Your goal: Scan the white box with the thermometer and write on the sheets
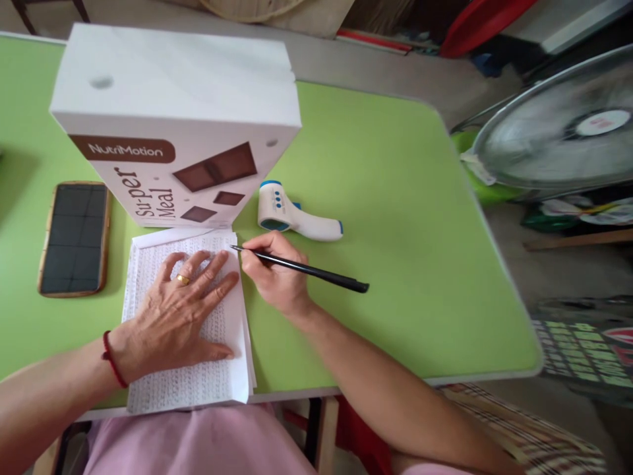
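My left hand (185,310) lies flat with spread fingers on a paper pad (182,389) covered in rows of small handwriting. A gold ring is on one finger and a red cord circles the wrist. Pinched in my right hand (279,270) is a black pen (316,270), its tip pointing left at the pad's upper right edge. Whether the tip touches the paper I cannot tell. Just beyond my right hand lies a white and blue infrared thermometer (297,214). A tall white box (182,119) printed "NutriMotion" and "Super Meal" stands at the pad's far edge.
Left of the pad, a phone (75,239) in a brown case lies on the green table (395,264). Past the table's right edge stands a large fan (564,125). A checked cloth (524,429) shows below that edge, and a red object (482,26) is on the floor behind.
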`<state>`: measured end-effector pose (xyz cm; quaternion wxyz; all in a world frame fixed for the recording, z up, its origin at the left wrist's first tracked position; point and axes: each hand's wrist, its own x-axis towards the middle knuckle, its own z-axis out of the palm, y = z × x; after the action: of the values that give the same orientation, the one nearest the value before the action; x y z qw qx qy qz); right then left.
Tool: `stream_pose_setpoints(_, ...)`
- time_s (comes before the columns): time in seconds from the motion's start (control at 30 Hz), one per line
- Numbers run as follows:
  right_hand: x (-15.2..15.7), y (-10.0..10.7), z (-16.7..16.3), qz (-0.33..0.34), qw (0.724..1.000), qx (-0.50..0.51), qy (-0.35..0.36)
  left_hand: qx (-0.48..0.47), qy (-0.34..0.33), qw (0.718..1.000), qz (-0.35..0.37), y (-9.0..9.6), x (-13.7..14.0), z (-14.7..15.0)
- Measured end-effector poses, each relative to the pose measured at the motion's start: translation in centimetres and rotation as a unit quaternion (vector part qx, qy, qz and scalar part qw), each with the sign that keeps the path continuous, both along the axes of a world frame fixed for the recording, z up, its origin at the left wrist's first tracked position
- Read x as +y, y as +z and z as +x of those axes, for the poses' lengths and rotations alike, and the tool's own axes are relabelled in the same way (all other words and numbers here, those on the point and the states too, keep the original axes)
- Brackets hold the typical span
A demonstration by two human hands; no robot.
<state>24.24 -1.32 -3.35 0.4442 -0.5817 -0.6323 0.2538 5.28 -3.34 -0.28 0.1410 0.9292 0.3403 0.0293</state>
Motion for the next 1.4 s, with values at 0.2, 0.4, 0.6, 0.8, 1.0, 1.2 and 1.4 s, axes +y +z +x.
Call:
stream_pose_setpoints(0.2,0.0,-0.4,-0.1,0.018,0.999,-0.035,0.012,0.001,0.001,1.0,-0.007,0.0,0.0,0.0)
stream_pose_setpoints(0.4,0.1,-0.6,-0.1,0.017,0.999,-0.038,0.013,-0.002,0.005,1.0,-0.011,0.0,0.0,0.1)
stream_pose_setpoints(0.6,0.0,-0.7,-0.1,0.021,0.999,-0.032,0.019,0.004,0.005,1.0,-0.015,0.1,-0.1,0.0)
stream_pose_setpoints(0.8,0.1,-0.6,-0.1,0.031,0.999,-0.037,0.025,0.001,0.003,1.0,-0.012,0.0,0.0,0.0)
stream_pose_setpoints(1.0,0.0,-0.7,-0.1,0.042,0.999,-0.026,0.008,0.003,0.003,1.0,0.001,-0.1,0.0,0.0)
stream_pose_setpoints(1.2,0.1,-1.2,0.0,0.078,0.996,-0.046,0.002,0.011,0.005,1.0,-0.002,0.0,-0.1,0.1)
stream_pose_setpoints(1.4,0.2,-1.1,0.0,0.098,0.994,-0.051,0.018,0.015,0.005,1.0,-0.005,0.1,0.0,0.1)
